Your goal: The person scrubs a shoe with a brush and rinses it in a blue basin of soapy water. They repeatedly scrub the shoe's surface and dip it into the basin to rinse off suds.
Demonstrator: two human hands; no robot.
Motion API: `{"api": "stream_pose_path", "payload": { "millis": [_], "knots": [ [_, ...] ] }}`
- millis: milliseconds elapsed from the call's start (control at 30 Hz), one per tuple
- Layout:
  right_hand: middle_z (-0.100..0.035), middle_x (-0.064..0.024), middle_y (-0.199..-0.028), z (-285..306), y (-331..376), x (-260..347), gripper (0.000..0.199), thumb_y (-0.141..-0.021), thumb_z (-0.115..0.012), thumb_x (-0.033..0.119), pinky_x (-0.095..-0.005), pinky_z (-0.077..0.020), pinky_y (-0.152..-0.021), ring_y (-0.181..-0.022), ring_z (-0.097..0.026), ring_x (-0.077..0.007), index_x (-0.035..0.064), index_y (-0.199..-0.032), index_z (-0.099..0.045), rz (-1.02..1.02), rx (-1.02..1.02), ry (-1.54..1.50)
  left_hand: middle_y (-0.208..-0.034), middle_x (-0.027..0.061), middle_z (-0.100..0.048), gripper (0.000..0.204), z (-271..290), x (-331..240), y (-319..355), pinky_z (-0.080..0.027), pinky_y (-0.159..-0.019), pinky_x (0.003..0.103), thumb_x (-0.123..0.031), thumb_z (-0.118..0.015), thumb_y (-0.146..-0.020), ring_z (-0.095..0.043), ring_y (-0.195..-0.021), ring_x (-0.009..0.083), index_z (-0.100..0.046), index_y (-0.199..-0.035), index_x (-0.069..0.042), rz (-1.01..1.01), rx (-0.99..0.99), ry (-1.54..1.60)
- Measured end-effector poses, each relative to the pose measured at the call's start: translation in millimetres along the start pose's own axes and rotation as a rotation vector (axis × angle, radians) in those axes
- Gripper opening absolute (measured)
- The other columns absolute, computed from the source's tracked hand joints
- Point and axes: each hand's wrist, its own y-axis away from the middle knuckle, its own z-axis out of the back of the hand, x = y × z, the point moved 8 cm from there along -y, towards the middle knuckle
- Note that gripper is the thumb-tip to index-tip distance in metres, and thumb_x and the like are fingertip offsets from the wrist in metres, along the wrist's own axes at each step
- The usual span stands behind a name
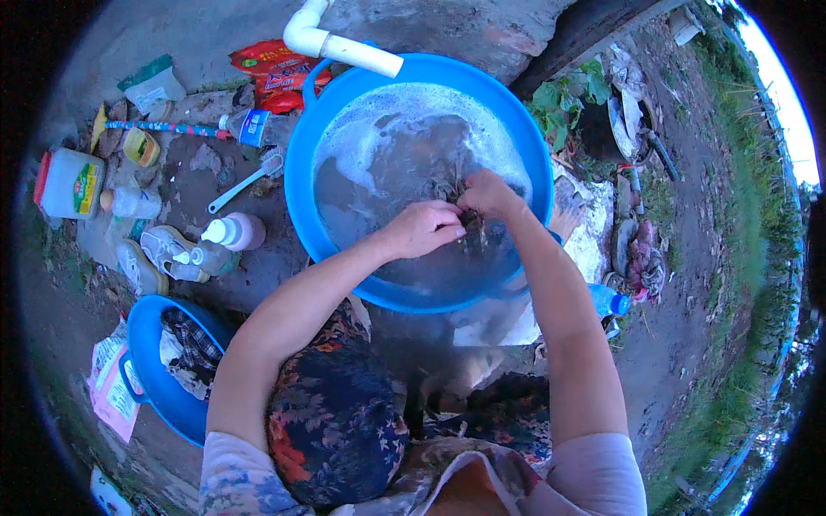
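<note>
Dark wet bundle (pixel 469 220) sits in the blue tub (pixel 298 202), loose end toward you, long axis unclear. It's between your hands: right grip (pixel 487 196) clenched on it, left hand (pixel 423 230) touching; can't tell if pinching.

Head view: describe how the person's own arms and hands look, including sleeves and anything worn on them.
The left hand and right hand are bare, without gloves, and I can make out no watch or bracelet. Both forearms are uncovered. The left sleeve is short and pale with a bluish print; the right sleeve, also short and pale, looks mostly plain.
</note>
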Motion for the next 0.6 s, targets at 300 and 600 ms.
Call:
{"api": "stream_pose_path", "payload": {
  "millis": [300,600],
  "knots": [
    [-0.063,-0.0157,-0.084,61,58,48,0.017,-0.065,-0.06,0.007,-0.0413,-0.0485,-0.071,-0.08,-0.061,-0.0326,0.005,-0.082,-0.062,0.168,-0.288,0.077,-0.099,0.0065,-0.061,0.026,-2,87,26,-0.045,-0.079,0.038,-0.025,-0.049,-0.087,-0.057,-0.094,0.0213,-0.055,-0.108,-0.01,0.984,-0.261,0.851],
    [-0.052,-0.0084,-0.08,71,131,94,0.015,-0.063,-0.06,0.005,-0.0404,-0.0432,-0.07,-0.079,-0.053,-0.0276,0.0091,-0.076,-0.053,0.596,-0.728,0.316,-0.108,0.0092,-0.06,0.029,5,69,-27,-0.045,-0.087,0.041,-0.027,-0.043,-0.09,-0.057,-0.1,0.0239,-0.054,-0.109,-0.007,0.52,-0.5,1.56]
  ]
}}
